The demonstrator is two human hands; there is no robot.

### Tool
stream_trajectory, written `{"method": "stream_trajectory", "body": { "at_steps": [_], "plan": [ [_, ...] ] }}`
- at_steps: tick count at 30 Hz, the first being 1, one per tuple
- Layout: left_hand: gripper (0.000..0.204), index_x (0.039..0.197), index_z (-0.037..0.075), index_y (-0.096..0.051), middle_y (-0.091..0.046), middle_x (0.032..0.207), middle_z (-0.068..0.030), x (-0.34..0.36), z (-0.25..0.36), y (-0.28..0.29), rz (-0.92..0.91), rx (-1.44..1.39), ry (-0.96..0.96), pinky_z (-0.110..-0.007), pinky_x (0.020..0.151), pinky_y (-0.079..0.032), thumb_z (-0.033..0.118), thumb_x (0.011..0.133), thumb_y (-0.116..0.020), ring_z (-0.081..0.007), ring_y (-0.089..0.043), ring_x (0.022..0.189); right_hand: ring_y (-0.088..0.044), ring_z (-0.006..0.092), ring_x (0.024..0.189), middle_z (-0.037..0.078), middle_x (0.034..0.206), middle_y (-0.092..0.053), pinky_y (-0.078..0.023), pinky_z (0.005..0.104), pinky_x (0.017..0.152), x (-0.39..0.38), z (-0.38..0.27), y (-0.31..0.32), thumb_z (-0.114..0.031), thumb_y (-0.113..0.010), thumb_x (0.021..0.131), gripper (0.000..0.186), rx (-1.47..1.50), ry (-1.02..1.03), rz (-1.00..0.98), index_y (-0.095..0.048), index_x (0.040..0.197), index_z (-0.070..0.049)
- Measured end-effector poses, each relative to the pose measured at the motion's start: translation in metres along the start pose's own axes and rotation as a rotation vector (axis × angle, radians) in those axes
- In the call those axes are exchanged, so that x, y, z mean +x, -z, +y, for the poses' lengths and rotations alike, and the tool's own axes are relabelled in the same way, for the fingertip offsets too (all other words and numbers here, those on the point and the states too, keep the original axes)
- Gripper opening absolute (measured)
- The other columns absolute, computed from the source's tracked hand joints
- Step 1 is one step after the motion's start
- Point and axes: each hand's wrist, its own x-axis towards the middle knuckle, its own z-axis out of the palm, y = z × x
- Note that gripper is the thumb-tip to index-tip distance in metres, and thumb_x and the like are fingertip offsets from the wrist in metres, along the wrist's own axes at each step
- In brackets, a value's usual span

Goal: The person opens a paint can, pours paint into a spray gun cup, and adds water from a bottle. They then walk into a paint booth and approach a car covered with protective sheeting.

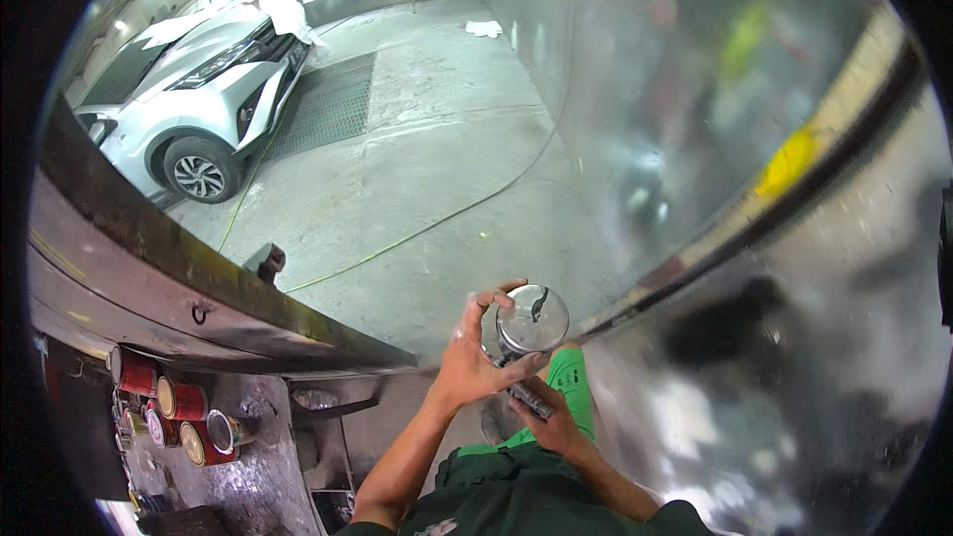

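In front of my body I hold a spray gun (530, 399) with a round cup (533, 320) on top. The cup's grey lid faces up and carries a dark curved streak. My left hand (471, 361) is curled around the cup's left side, its fingers at the rim and its thumb below. Lower down, my right hand (562, 427) is closed around the gun's dark body. Parts of the gun are hidden behind the cup and my hands.
A white car (213, 79), partly draped, stands far left beside a floor grate (333, 104). A hose (417, 238) crosses the floor. The booth's door frame (218, 288) runs ahead. Several paint cans (182, 399) sit on a bench (253, 471) at left; a metal panel (754, 377) is at right.
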Motion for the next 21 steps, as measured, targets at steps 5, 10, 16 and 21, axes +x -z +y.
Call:
{"method": "stream_trajectory", "body": {
  "at_steps": [5, 10, 16, 21],
  "plan": [
    [0.068, 0.121, 0.013, -0.044, -0.046, 0.144, -0.0179, 0.095, -0.041, 0.045, 0.049, 0.175, -0.046, -0.051, 0.110, -0.030, 0.021, 0.066, -0.083, -0.0380, -0.039, 0.135, -0.062, 0.0336, 0.103, 0.019, 0.111, -0.063, -0.049, 0.0403, 0.087, 0.123, 0.028, 0.009, -0.012, -0.065, 0.090, 0.040, -0.062, 0.055, -0.063, -0.055, 0.127, 0.001],
    [0.085, 0.139, 0.010, -0.044, -0.033, 0.153, -0.0178, 0.218, -0.016, 0.101, 0.093, 0.572, -0.185, -0.059, 0.114, -0.015, 0.045, 0.071, -0.079, -0.0404, -0.025, 0.143, -0.063, 0.0299, 0.098, 0.017, 0.108, -0.063, -0.048, 0.0377, 0.087, 0.253, 0.028, 0.023, -0.012, -0.064, 0.090, 0.036, 0.020, 0.030, -0.100, -0.056, 0.123, 0.000],
    [0.077, 0.149, 0.017, -0.036, -0.029, 0.156, -0.0111, 0.357, -0.046, 0.111, -0.251, 1.116, 0.105, -0.066, 0.113, -0.005, 0.059, 0.087, -0.057, -0.0376, -0.017, 0.146, -0.063, 0.0261, 0.094, 0.016, 0.102, -0.065, -0.049, 0.0378, 0.081, 0.394, 0.016, 0.054, -0.014, -0.065, 0.089, 0.026, 0.055, -0.175, -0.301, -0.060, 0.111, -0.001],
    [0.077, 0.152, 0.016, -0.029, -0.018, 0.160, -0.0112, 0.467, -0.034, 0.149, -0.255, 0.939, 0.175, -0.067, 0.113, -0.002, 0.056, 0.091, -0.054, -0.0371, -0.011, 0.148, -0.065, 0.0151, 0.079, 0.012, 0.090, -0.064, -0.050, 0.0322, 0.069, 0.501, -0.015, 0.090, -0.010, -0.067, 0.088, 0.030, 0.084, -0.201, -0.316, -0.059, 0.115, 0.000]
  ]
}}
